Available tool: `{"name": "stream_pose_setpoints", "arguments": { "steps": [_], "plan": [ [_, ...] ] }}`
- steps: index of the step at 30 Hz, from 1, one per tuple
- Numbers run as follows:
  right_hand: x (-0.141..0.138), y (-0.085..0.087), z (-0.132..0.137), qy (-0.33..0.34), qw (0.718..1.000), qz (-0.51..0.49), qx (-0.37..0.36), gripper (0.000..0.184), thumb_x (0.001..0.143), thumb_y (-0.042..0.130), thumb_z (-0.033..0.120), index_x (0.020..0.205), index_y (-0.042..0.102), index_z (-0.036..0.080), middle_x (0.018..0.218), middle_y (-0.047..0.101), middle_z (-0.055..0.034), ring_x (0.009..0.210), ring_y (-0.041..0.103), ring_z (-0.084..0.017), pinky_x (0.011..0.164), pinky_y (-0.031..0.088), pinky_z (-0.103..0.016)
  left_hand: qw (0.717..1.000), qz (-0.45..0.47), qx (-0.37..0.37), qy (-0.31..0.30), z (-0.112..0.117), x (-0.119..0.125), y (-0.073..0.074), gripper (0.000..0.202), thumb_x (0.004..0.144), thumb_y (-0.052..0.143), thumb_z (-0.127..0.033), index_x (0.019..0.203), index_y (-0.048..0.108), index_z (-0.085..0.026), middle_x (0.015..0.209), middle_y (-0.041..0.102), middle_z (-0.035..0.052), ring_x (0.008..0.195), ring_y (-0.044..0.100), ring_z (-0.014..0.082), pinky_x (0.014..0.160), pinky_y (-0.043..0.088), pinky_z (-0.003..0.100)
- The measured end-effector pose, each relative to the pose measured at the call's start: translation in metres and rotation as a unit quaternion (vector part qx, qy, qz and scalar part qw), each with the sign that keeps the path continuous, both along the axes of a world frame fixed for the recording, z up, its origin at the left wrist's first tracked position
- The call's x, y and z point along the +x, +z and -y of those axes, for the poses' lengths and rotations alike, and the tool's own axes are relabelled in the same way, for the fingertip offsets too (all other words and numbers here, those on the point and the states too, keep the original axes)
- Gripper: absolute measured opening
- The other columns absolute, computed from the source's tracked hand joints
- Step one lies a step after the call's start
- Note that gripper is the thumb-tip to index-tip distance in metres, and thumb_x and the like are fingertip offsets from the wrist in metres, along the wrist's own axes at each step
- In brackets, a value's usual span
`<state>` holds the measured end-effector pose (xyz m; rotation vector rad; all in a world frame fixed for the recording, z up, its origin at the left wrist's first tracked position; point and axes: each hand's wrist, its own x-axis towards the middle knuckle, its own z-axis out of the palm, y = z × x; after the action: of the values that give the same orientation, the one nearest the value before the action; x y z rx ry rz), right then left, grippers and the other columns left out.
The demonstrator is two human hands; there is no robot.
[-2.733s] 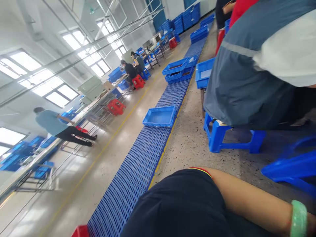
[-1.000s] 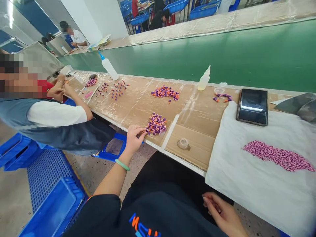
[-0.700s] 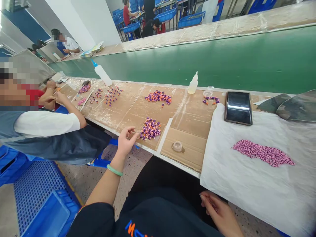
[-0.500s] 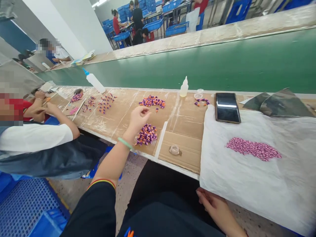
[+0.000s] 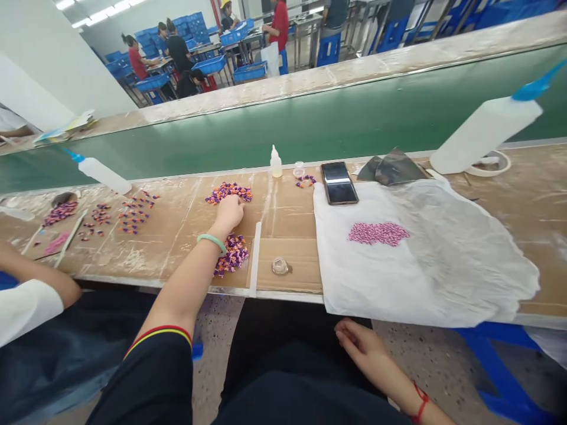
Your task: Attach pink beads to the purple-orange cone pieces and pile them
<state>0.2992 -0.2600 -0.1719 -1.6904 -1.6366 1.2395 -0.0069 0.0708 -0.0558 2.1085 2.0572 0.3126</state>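
Note:
My left hand [image 5: 229, 213], a green bangle on its wrist, reaches across the cardboard-covered bench [image 5: 177, 236]. Its fingers are curled down at the near edge of the far pile of purple and orange pieces [image 5: 228, 191]; anything inside them is hidden. A second such pile [image 5: 234, 255] lies under my forearm. My right hand [image 5: 358, 339] rests on my lap below the bench edge, fingers loosely apart, holding nothing.
A white cloth [image 5: 443, 277] carries a pink pile [image 5: 378, 233]; a phone [image 5: 339, 183] lies at its corner. Nearby are a small glue bottle [image 5: 276, 162], a clear lid [image 5: 281, 267], a big squeeze bottle [image 5: 485, 127] and a green conveyor belt [image 5: 310, 127]. A co-worker's sleeve [image 5: 26, 307] is at left.
My view swung from the factory floor to the bench. My left hand moved from the near pile, lifted, and now sits by the far pile. My right hand stayed on my lap.

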Motion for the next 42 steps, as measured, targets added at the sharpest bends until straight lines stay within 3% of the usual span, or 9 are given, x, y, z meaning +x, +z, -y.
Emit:
{"name": "stream_pose_setpoints", "arguments": {
  "steps": [7, 11, 16, 21, 31, 37, 42],
  "plan": [
    [0.000, 0.018, 0.003, 0.003, 1.000, -0.001, 0.004, 0.025, 0.090, 0.048, 0.041, 0.077, 0.058, 0.022, 0.068, 0.064, -0.0010, 0.062, 0.058, -0.017, 0.060, 0.045, -0.029, 0.997, 0.057, 0.028, -0.048, -0.007, -0.037, 0.010, 0.026, 0.097, 0.063, -0.036, 0.111, 0.066, -0.015, 0.114, 0.068, 0.0088, 0.103, 0.066, 0.0231, 0.093, 0.056, 0.046],
    [-0.002, 0.015, 0.003, 0.000, 1.000, 0.001, 0.006, 0.027, 0.090, 0.049, 0.043, 0.075, 0.058, 0.023, 0.066, 0.063, -0.0012, 0.060, 0.058, -0.017, 0.058, 0.045, -0.029, 0.991, 0.098, 0.035, -0.084, -0.006, -0.056, 0.019, 0.015, 0.094, 0.059, -0.022, 0.101, 0.070, -0.014, 0.108, 0.071, 0.0083, 0.104, 0.066, 0.0231, 0.096, 0.052, 0.043],
    [-0.004, 0.008, 0.004, 0.001, 1.000, 0.012, -0.008, 0.029, 0.092, 0.046, 0.045, 0.080, 0.058, 0.023, 0.070, 0.065, -0.0019, 0.063, 0.059, -0.017, 0.060, 0.046, -0.029, 0.975, 0.121, -0.015, -0.185, 0.005, -0.060, 0.022, 0.019, 0.080, 0.061, -0.017, 0.091, 0.076, -0.020, 0.103, 0.071, 0.0067, 0.097, 0.066, 0.0227, 0.091, 0.054, 0.037],
    [-0.006, 0.008, 0.003, -0.001, 1.000, 0.017, -0.006, 0.027, 0.092, 0.046, 0.043, 0.079, 0.057, 0.023, 0.071, 0.065, -0.0022, 0.064, 0.059, -0.018, 0.062, 0.046, -0.030, 0.960, 0.117, -0.034, -0.251, 0.006, -0.056, 0.015, 0.015, 0.077, 0.064, -0.022, 0.083, 0.077, -0.022, 0.099, 0.066, 0.0072, 0.101, 0.064, 0.0252, 0.098, 0.053, 0.041],
    [-0.012, 0.011, 0.000, -0.004, 0.999, 0.033, -0.005, 0.025, 0.091, 0.047, 0.042, 0.078, 0.058, 0.023, 0.070, 0.065, -0.0017, 0.063, 0.059, -0.018, 0.062, 0.046, -0.030, 0.951, 0.120, -0.031, -0.282, 0.013, -0.058, 0.009, 0.018, 0.076, 0.066, -0.028, 0.090, 0.075, -0.021, 0.109, 0.061, 0.0093, 0.113, 0.059, 0.0290, 0.106, 0.047, 0.045],
    [-0.012, 0.013, -0.003, 0.009, 0.999, 0.041, 0.005, 0.025, 0.091, 0.046, 0.041, 0.078, 0.058, 0.023, 0.069, 0.065, -0.0020, 0.062, 0.059, -0.018, 0.061, 0.045, -0.030, 0.957, 0.108, -0.026, -0.268, 0.016, -0.048, 0.013, 0.006, 0.074, 0.065, -0.025, 0.069, 0.067, -0.022, 0.093, 0.064, 0.0075, 0.098, 0.062, 0.0266, 0.096, 0.050, 0.042],
    [-0.015, 0.040, -0.001, 0.035, 0.999, 0.040, -0.008, 0.022, 0.092, 0.043, 0.034, 0.081, 0.057, 0.022, 0.072, 0.065, -0.0033, 0.066, 0.060, -0.018, 0.063, 0.045, -0.030, 0.962, 0.122, -0.023, -0.241, 0.018, -0.040, 0.019, 0.011, 0.070, 0.067, -0.029, 0.063, 0.061, -0.023, 0.075, 0.066, 0.0046, 0.080, 0.062, 0.0248, 0.082, 0.052, 0.040]
  ]
}}
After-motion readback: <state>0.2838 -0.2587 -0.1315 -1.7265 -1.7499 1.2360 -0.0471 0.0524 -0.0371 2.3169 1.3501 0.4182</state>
